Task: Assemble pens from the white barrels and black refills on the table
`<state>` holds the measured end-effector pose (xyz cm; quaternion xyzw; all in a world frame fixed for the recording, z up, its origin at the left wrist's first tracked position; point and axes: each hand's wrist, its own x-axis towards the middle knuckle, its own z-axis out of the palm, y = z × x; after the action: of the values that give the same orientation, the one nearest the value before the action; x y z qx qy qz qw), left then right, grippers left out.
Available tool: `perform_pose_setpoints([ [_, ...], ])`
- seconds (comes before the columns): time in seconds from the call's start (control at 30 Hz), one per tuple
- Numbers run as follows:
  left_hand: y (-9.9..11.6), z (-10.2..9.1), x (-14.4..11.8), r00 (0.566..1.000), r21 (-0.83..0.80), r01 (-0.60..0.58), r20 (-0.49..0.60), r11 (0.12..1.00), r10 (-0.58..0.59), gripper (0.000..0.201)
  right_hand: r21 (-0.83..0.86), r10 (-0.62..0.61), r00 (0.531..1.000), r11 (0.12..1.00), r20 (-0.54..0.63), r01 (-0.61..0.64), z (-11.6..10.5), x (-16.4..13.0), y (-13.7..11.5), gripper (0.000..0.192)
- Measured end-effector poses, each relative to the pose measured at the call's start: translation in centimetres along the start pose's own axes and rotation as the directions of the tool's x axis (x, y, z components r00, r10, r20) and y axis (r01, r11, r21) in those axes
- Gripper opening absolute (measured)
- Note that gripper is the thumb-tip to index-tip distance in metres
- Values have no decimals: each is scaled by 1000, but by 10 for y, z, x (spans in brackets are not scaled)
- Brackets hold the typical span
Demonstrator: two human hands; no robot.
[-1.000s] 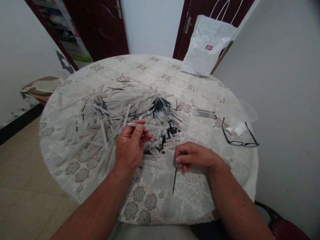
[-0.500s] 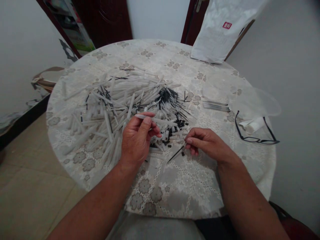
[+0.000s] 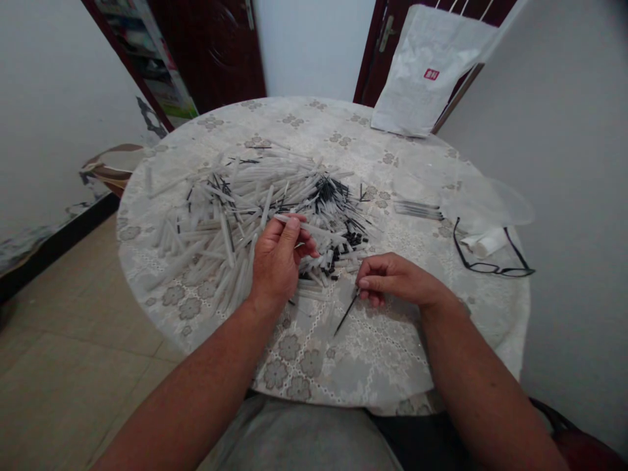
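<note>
A round table point(image 3: 343, 366) under a lace cloth bears a broad heap of white tubes point(image 3: 235, 209) with black pieces at its right edge. The left hand point(image 3: 279, 261) pinches 1 white tube point(image 3: 307, 227), its long axis running left to right, over the heap. The right hand point(image 3: 392, 280) pinches 1 thin black refill point(image 3: 346, 313), tip slanting down-left toward the person. Glasses point(image 3: 490, 252) lie well right, a white bag point(image 3: 422, 78) beyond. Half a second ago the refill lay flatter
</note>
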<state>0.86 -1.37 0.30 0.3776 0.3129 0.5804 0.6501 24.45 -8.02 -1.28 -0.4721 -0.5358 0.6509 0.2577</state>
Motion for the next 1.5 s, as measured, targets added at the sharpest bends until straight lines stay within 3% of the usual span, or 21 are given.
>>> perform_pose_setpoints([
  [0.63,-7,-2,-1,999,35,-28,47,999,27,28,24,-67,994,997,-91,69,-17,-1,10,31],
  [0.73,-8,-3,0,999,22,-25,44,999,24,29,59,-116,984,990,-133,125,-15,0,10,28],
  [0.83,-7,-4,1,1000,-4,-1,0,1000,1,32,165,-222,925,945,-308,282,-12,5,9,27],
  [1.0,-5,-4,4,996,-117,21,-79,993,-31,35,230,-301,664,776,-684,588,-7,18,5,27],
  [1.07,-5,-4,6,994,-137,24,-99,990,-38,36,230,-287,614,747,-735,624,-5,21,3,27],
  [1.27,-7,-7,8,990,-156,9,-137,988,-30,38,213,-281,546,709,-789,673,-5,22,1,30],
  [1.5,-4,-5,6,994,-110,19,-101,994,-31,37,185,-291,576,757,-764,627,-4,23,4,28],
])
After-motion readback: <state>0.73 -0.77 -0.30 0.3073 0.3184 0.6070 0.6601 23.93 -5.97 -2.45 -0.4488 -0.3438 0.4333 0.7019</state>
